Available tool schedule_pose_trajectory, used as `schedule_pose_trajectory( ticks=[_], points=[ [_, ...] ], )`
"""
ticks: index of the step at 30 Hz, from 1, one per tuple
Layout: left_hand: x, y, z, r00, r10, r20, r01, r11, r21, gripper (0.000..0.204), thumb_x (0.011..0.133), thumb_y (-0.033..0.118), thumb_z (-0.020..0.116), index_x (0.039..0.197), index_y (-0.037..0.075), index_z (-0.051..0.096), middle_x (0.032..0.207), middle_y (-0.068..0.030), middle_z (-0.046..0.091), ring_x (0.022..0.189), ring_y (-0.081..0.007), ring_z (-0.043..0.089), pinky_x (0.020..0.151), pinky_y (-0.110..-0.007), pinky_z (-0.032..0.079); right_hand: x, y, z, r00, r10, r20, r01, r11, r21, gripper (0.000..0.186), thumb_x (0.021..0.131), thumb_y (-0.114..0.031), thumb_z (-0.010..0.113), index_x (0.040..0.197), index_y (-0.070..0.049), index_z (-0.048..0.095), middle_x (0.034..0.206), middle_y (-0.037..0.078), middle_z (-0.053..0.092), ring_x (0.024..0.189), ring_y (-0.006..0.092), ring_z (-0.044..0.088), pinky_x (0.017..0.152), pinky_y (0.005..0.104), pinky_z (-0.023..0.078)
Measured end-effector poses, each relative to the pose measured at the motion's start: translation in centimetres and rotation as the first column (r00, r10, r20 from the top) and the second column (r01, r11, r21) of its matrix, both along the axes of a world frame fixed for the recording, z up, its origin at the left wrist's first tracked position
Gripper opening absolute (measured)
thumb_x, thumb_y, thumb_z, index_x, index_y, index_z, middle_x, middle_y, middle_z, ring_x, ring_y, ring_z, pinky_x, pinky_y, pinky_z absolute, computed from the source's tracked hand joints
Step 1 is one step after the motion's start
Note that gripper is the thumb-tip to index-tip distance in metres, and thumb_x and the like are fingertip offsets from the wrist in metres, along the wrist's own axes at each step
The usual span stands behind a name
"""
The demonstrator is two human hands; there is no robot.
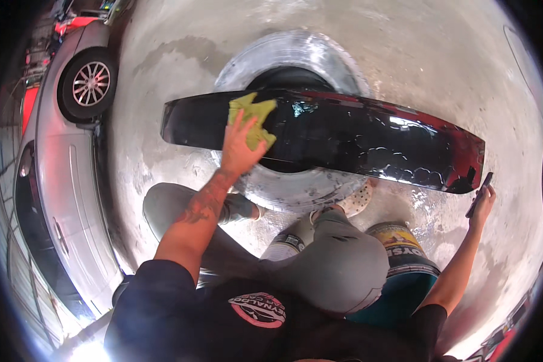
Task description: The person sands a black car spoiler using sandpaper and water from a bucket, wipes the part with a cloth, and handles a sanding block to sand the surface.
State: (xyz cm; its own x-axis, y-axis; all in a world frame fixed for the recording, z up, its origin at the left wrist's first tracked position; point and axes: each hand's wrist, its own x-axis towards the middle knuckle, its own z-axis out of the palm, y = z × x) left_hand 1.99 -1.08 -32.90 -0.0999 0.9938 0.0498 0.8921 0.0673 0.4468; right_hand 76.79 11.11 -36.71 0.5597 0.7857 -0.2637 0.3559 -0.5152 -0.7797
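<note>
A long, glossy black car-body panel (344, 142) lies across a grey-smeared tyre (295, 187) laid flat on the floor. Wet streaks and beads show on the panel's right half. My left hand (241, 145) presses a crumpled yellow-green cloth (260, 114) against the left part of the panel, fingers spread over it. Off the panel's right end, my right hand (484, 205) is closed around a slim, dark, flat object (478, 196). It is held upright on edge, and its exact kind cannot be made out.
A teal bucket (398, 283) with a yellow label stands by my right knee, and a whitish bucket (283, 244) is between my legs. A silver car (72, 169) is parked at the left. The concrete floor (422, 54) has damp patches.
</note>
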Motion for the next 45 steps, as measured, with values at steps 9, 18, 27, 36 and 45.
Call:
schedule_pose_trajectory(
  ticks=[9, 18, 27, 36, 45],
  points=[
    [-13.5, 6.7, 0.0, 0.919, 0.393, -0.02, -0.38, 0.875, -0.3, 0.061, 0.081, 0.04, 0.074, 0.128, 0.004, 0.063, 0.131, -0.0176, 0.063, 0.121, -0.0363, 0.06, 0.105, -0.043, 0.047, -15.0, -4.5, 5.6, 0.952, 0.254, -0.171, -0.249, 0.967, 0.053, 0.039, 0.097, -0.01, 0.063, 0.133, -0.008, 0.05, 0.107, 0.003, 0.058, 0.095, 0.0128, 0.057, 0.09, 0.0288, 0.047],
    [14.4, 12.6, 1.9, 0.889, -0.454, 0.052, 0.447, 0.888, 0.104, 0.06, 0.065, 0.035, 0.081, 0.117, 0.009, 0.067, 0.129, -0.0163, 0.057, 0.126, -0.0452, 0.049, 0.102, -0.053, 0.043, -33.2, -6.4, 9.1, 0.716, 0.547, -0.433, -0.531, 0.83, 0.17, 0.039, 0.094, -0.003, 0.061, 0.131, -0.005, 0.049, 0.113, 0.005, 0.057, 0.104, 0.0143, 0.053, 0.093, 0.0276, 0.042],
    [-5.2, 7.5, 0.9, 0.93, -0.364, 0.048, 0.366, 0.929, -0.052, 0.071, 0.074, 0.035, 0.077, 0.138, 0.011, 0.057, 0.149, -0.0197, 0.045, 0.14, -0.0484, 0.036, 0.116, -0.053, 0.034, -36.3, -6.3, 6.0, 0.766, 0.587, -0.263, -0.589, 0.804, 0.077, 0.04, 0.096, -0.006, 0.059, 0.134, -0.006, 0.047, 0.113, 0.004, 0.059, 0.104, 0.0136, 0.054, 0.095, 0.0287, 0.041],
    [-35.0, 0.6, -4.6, 0.987, 0.159, -0.03, -0.162, 0.978, -0.131, 0.067, 0.083, 0.035, 0.074, 0.143, 0.013, 0.052, 0.149, -0.0181, 0.049, 0.136, -0.0339, 0.049, 0.114, -0.042, 0.039, -36.8, -6.2, 6.9, 0.817, 0.503, -0.283, -0.53, 0.848, -0.022, 0.04, 0.093, -0.006, 0.056, 0.133, -0.003, 0.05, 0.117, 0.006, 0.058, 0.102, 0.0146, 0.053, 0.092, 0.0289, 0.041],
    [-39.9, -7.7, -7.2, 0.868, 0.479, 0.13, -0.477, 0.878, -0.049, 0.062, 0.081, 0.027, 0.077, 0.137, 0.011, 0.058, 0.134, -0.0202, 0.062, 0.122, -0.0374, 0.061, 0.104, -0.044, 0.049, -37.1, -6.2, 6.6, 0.831, 0.485, -0.271, -0.51, 0.86, -0.022, 0.041, 0.092, -0.008, 0.058, 0.133, -0.003, 0.05, 0.118, 0.008, 0.059, 0.105, 0.0162, 0.053, 0.095, 0.0305, 0.04]
  ],
)
